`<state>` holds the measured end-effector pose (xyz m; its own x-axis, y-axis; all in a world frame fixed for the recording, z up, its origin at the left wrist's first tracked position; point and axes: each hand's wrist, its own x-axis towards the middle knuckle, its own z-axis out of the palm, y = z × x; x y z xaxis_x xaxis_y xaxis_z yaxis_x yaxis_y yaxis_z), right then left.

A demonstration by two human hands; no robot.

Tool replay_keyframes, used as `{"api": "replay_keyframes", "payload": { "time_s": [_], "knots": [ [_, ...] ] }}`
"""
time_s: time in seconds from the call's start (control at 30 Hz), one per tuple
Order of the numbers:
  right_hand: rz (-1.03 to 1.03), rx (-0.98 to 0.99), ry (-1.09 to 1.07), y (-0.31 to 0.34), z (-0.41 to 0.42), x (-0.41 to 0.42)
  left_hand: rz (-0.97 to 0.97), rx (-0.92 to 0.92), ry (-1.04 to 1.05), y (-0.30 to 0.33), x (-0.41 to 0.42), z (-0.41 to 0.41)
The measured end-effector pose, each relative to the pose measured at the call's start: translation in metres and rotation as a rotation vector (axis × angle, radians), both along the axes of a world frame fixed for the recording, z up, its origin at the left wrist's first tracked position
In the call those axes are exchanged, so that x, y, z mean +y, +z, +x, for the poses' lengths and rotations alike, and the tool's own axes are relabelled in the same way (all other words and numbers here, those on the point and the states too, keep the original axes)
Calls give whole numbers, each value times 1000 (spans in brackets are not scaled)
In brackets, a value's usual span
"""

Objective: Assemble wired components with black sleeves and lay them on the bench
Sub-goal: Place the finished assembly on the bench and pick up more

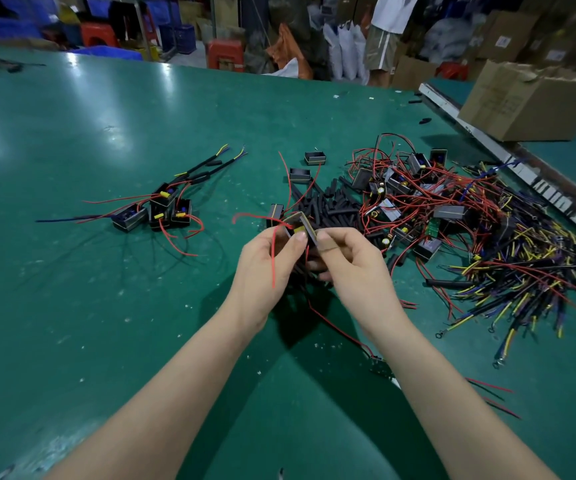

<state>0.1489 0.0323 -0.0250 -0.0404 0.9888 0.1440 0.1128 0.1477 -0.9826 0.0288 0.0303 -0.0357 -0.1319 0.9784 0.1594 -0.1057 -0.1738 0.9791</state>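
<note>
Left hand [268, 261], right hand [347, 258] pinch component [297, 225] — red wire [273, 261] hangs down.

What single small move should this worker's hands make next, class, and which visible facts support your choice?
Probably press the wired component fully into its black sleeve, then lay it with the finished group on the bench. Both the left hand and right hand pinch the piece above the bench, and its red wire hangs loose.
</note>
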Motion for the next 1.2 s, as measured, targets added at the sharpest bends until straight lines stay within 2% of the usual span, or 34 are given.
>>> {"api": "replay_keyframes", "payload": {
  "time_s": [0.03, 0.13, 0.3, 0.4, 0.53, 0.77, 0.83, 0.93, 1.0, 1.2],
  "knots": [
    [59, -57, -18, -1, 1, 1, 0, -14, 27, 0, 0, 0],
    [82, -37, 18, 0, 2, 1, -31, -116, 78, 1, 3, -2],
    [67, -99, 73, -5, -1, -1, 19, 5, 97, 0, 4, -5],
    [90, -112, 33, -7, -1, -1, 24, 66, 79, 2, 2, -6],
    [133, -150, -3, -6, -4, -1, 63, 305, 178, 0, -2, -6],
    [154, -194, 25, -3, -4, -1, 64, 300, 169, 3, -2, -5],
    [167, -204, 23, -3, -3, 0, 39, 195, 77, 4, -1, -5],
    [210, -246, -27, -1, 2, 3, -103, -142, -83, 6, 4, -3],
    [218, -299, -78, 3, 6, 12, -181, -288, -105, 6, 7, -5],
    [114, -370, -135, 34, 8, 81, -217, -336, -57, 2, 12, -14]
  ]
}}
